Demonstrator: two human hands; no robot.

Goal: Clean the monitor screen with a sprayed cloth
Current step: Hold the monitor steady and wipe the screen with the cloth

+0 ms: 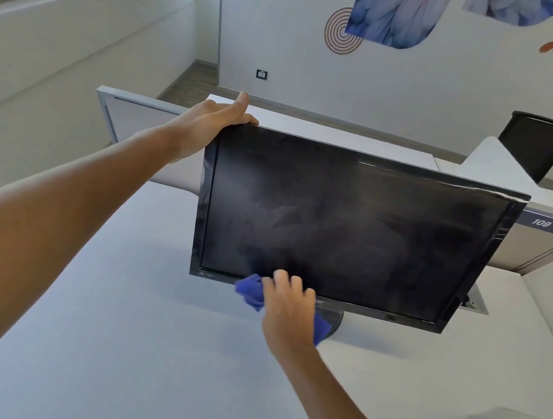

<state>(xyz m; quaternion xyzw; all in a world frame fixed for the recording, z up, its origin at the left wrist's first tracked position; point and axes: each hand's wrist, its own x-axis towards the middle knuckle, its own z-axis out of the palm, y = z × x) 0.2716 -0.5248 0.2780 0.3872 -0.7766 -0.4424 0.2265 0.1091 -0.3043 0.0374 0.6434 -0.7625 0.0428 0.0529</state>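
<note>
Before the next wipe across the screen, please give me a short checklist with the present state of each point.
1. Left hand holds the monitor at its top left corner: ok.
2. Right hand grips the blue cloth: ok.
3. Cloth touches the screen's lower edge: ok.
4. Screen free of smears: not ok, hazy streaks across the middle.
5. Cloth damp: cannot tell.
6. Stand steady on the desk: cannot tell, mostly hidden.

Smeared black monitor (352, 225) stands tilted; bunched blue cloth (252, 291) touches its lower bezel.
</note>
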